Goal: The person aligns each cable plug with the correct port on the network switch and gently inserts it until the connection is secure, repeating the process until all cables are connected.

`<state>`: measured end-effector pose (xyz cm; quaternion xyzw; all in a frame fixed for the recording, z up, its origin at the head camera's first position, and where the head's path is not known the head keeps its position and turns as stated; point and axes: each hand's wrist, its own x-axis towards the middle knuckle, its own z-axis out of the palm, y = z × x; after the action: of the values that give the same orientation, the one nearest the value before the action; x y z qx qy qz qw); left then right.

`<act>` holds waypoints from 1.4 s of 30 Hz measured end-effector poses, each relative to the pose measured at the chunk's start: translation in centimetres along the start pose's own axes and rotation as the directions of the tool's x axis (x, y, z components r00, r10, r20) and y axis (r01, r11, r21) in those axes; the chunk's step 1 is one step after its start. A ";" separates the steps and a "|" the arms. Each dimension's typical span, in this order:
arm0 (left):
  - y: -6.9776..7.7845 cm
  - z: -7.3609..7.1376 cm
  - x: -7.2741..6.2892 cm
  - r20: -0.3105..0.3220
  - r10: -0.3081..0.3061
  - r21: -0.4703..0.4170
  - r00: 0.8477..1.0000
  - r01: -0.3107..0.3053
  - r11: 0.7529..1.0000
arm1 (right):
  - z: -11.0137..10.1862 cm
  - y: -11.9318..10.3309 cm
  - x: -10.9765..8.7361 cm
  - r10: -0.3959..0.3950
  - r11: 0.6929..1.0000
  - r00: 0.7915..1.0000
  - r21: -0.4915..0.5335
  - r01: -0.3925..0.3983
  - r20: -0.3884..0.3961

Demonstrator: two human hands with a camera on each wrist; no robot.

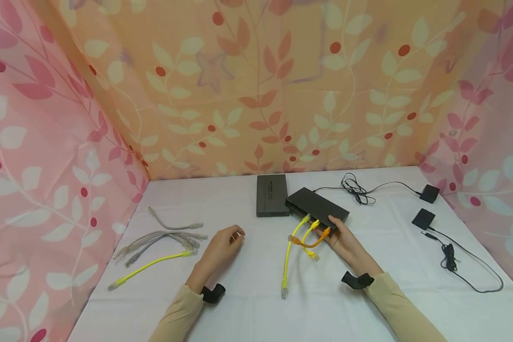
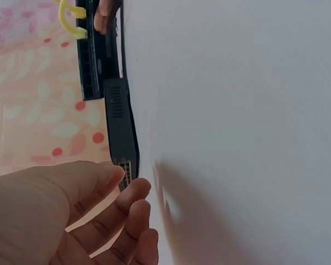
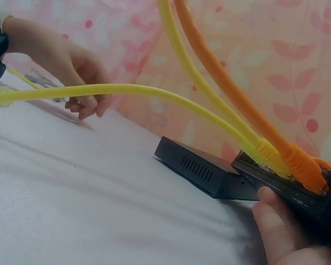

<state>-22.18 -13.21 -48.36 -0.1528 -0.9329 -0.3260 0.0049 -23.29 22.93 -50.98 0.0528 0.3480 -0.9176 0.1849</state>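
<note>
In the head view my right hand (image 1: 346,244) grips a black network switch (image 1: 318,205) by its right front corner, tilted above the white table. Two yellow network cables (image 1: 287,261) and one orange network cable (image 1: 312,245) are plugged into its front ports, their other ends hanging loose. The right wrist view shows thumb and fingers on the casing of the switch (image 3: 278,187). My left hand (image 1: 222,244) hovers over the table's middle, fingers loosely bent, holding nothing. A second black switch (image 1: 271,194) lies flat just behind, beside the held one.
Several grey network cables (image 1: 166,235) and a loose yellow network cable (image 1: 149,265) lie at the left. On the right are two black power adapters (image 1: 429,194) with cords; one cord (image 1: 356,190) runs to the held switch. Floral curtains (image 1: 256,85) enclose the white table (image 1: 256,313).
</note>
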 end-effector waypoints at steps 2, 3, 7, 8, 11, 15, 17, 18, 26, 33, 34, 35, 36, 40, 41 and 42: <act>-0.3 -0.5 -0.4 -0.015 0.007 0.021 1.000 -0.006 1.000 | 0.0 0.0 0.0 0.001 1.000 1.000 0.005 -0.001 0.007; -0.5 -0.7 -0.7 -0.023 0.008 0.029 1.000 -0.007 1.000 | -0.1 0.0 0.0 0.002 1.000 1.000 0.010 -0.002 0.010; -1.2 -1.7 -1.5 -0.042 -0.003 0.043 0.999 0.005 0.999 | -0.1 0.0 0.0 0.004 1.000 1.000 0.018 -0.004 0.020; -1.4 -2.0 -1.7 -0.046 -0.009 0.044 0.999 0.011 0.999 | -0.1 0.0 0.0 0.003 1.000 1.000 0.018 -0.003 0.021; -2.0 -2.6 -2.4 -0.057 -0.025 0.054 0.998 0.028 0.998 | -0.1 0.0 0.0 0.002 1.000 1.000 0.018 -0.003 0.018; -2.8 -3.4 -3.3 -0.075 -0.051 0.087 0.996 0.057 0.995 | -0.1 0.1 0.0 0.000 1.000 1.000 0.007 0.000 0.025; -3.2 -3.8 -3.9 -0.084 -0.055 0.107 0.995 0.064 0.992 | -0.1 0.1 -0.1 -0.003 1.000 1.000 0.001 0.003 0.031; -3.5 -4.0 -4.2 -0.088 -0.058 0.117 0.994 0.068 0.991 | -0.1 0.1 -0.1 -0.004 1.000 0.999 -0.002 0.004 0.034; -5.5 -5.6 -5.9 -0.171 0.043 0.206 0.984 -0.007 0.979 | -0.2 0.0 -0.1 -0.007 1.000 0.999 0.005 0.007 0.033; -6.3 -6.3 -7.1 -0.190 0.015 0.248 0.982 0.033 0.968 | -0.3 0.0 0.1 -0.005 1.000 1.000 0.008 0.005 0.028; -6.5 -6.4 -7.2 -0.190 0.011 0.259 0.982 0.039 0.965 | -0.3 0.0 0.1 -0.006 1.000 0.999 0.011 0.005 0.032; -6.6 -6.5 -7.2 -0.192 0.006 0.266 0.981 0.046 0.963 | -0.3 0.0 0.1 -0.005 1.000 0.999 0.012 0.005 0.035; -6.8 -6.6 -7.3 -0.194 0.000 0.272 0.981 0.054 0.961 | -0.3 0.0 0.1 -0.005 1.000 0.999 0.011 0.004 0.041; -7.4 -6.9 -7.5 -0.205 -0.013 0.273 0.979 0.070 0.959 | -0.3 0.1 0.1 -0.003 1.000 0.999 0.012 0.002 0.053; -7.5 -6.9 -7.5 -0.206 -0.014 0.271 0.979 0.071 0.960 | -0.3 0.1 0.1 -0.002 1.000 0.998 0.014 0.002 0.055; -7.7 -7.0 -7.5 -0.206 -0.013 0.269 0.979 0.069 0.961 | -0.3 0.1 0.1 -0.002 1.000 0.998 0.016 0.001 0.057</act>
<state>-17.83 -25.27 -48.34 -0.0972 -0.9668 -0.2072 0.1138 -23.34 23.03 -51.29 0.0276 0.3353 -0.9216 0.1936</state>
